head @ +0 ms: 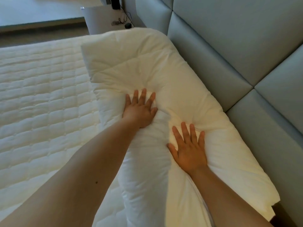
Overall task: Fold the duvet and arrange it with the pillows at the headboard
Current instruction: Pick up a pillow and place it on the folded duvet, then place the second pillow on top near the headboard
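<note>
A: State the hand pose.

B: Left hand (140, 110) and right hand (188, 149) lie flat, fingers spread, grip open, palms pressing the folded duvet (147, 63). Both forearms are extended.

A: Duvet position?

B: Along the padded headboard (229, 38), touching it, on the quilted mattress (41, 95).

A: Surroundings?

B: A white nightstand (101, 18) with cables stands beyond the duvet's far end.
</note>
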